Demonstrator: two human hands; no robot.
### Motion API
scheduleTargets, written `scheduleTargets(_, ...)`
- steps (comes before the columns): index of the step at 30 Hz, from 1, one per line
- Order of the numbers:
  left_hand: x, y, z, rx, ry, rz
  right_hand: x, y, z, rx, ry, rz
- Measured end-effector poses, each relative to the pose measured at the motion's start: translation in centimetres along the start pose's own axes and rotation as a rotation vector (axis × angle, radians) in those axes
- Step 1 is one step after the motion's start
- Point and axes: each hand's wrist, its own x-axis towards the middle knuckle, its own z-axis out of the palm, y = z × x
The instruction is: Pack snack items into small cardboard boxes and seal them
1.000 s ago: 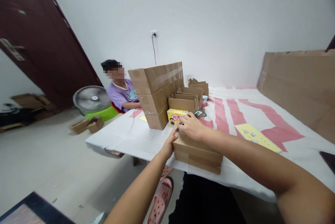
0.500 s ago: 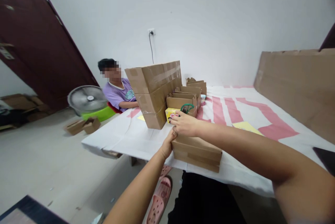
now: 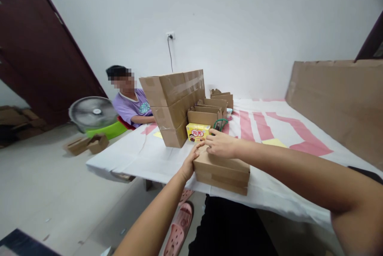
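Observation:
A closed cardboard box [image 3: 221, 174] lies at the table's near edge. My left hand [image 3: 191, 162] grips its left end, with the fingers reaching over the top corner. My right hand [image 3: 221, 143] is over the box's top, its fingers bent and drawn together; what they hold, if anything, is hidden. Just beyond the hands stands a small yellow printed box [image 3: 198, 131]. A green-rimmed tape dispenser-like tool [image 3: 220, 124] sits behind my right hand, partly covered.
Taped cartons [image 3: 176, 104] are stacked on the left. Behind the yellow box stand several open cardboard boxes [image 3: 206, 115]. A large cardboard sheet [image 3: 335, 104] borders the table [image 3: 125, 156] at right. A person [image 3: 131, 102] sits beyond the stack, near a fan [image 3: 92, 113].
My right hand has moved right across the top of the box, uncovering more of the yellow box. My left hand stays at the box's left end. The view has shifted slightly.

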Motion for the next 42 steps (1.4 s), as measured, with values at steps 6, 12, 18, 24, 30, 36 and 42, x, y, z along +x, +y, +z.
scheduleTargets(6,-0.4,0.6,0.2,-0.023,0.012,-0.049,-5.2,-0.1,-1.0,-0.014,0.007,0.125)
scheduleTargets(12,-0.7,0.6,0.4,0.025,0.049,-0.036,-13.0,-2.1,0.0,0.184,-0.029,0.426)
scheduleTargets(18,-0.8,0.6,1.1,0.032,0.079,-0.027,-19.0,-5.0,5.7,0.518,-0.114,0.796)
scheduleTargets(24,-0.8,0.4,1.1,0.083,0.094,0.048,-18.8,-8.0,10.8,0.656,-0.221,0.856)
scheduleTargets(30,-0.7,0.2,0.9,0.055,0.097,0.034,-16.9,-5.4,10.8,0.584,0.028,0.943)
scheduleTargets(36,-0.5,-0.3,0.8,-0.011,0.068,0.035,-8.8,-1.9,5.4,0.66,0.576,0.891)
scheduleTargets(42,-0.2,-0.8,0.4,-0.027,0.138,0.048,0.8,-2.8,3.2,0.638,0.295,0.572)
